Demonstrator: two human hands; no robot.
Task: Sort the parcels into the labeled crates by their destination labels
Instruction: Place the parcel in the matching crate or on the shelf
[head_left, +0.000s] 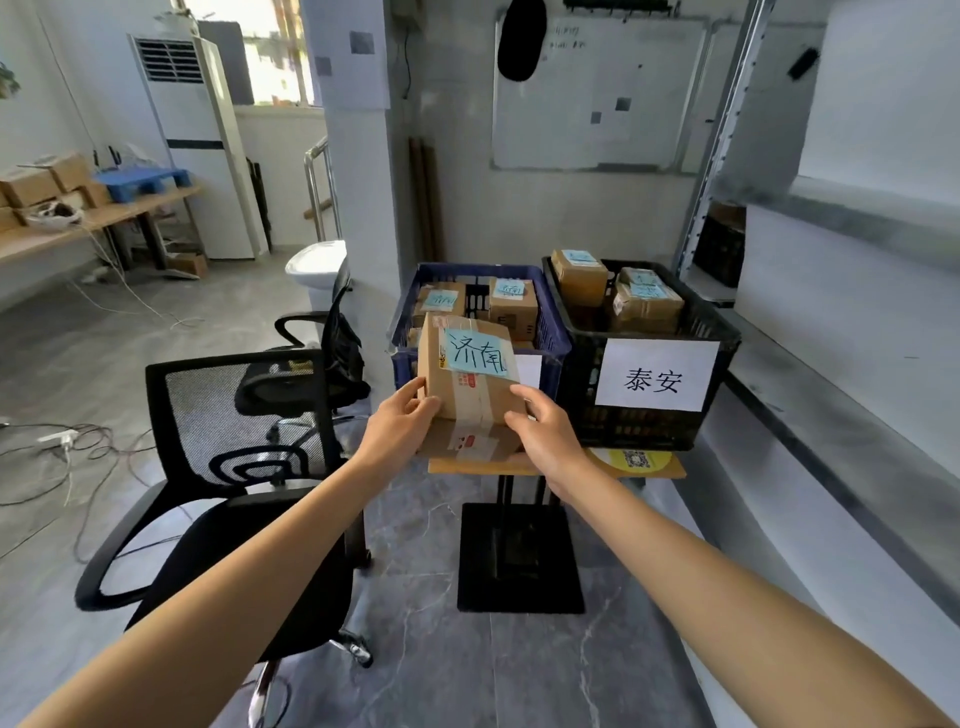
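At the centre of the frame the left hand (402, 415) grips the lower left corner of a taped cardboard parcel (470, 397), thumb on its front face. The right hand (545, 436) grips the lower right corner in the same way, so the box is held up between both hands, clear of the bench (457, 466). A blue note (477, 353) with handwritten characters is stuck to the upper part of the parcel. Just behind it stands a blue crate (404, 366) holding other labelled boxes (511, 306), its white label (530, 369) mostly hidden by the parcel. Touching the blue crate on the right is a black crate (584, 395) with a white sign (654, 379) and more boxes (644, 306) inside. A black office chair (234, 415) stands at the lower left.
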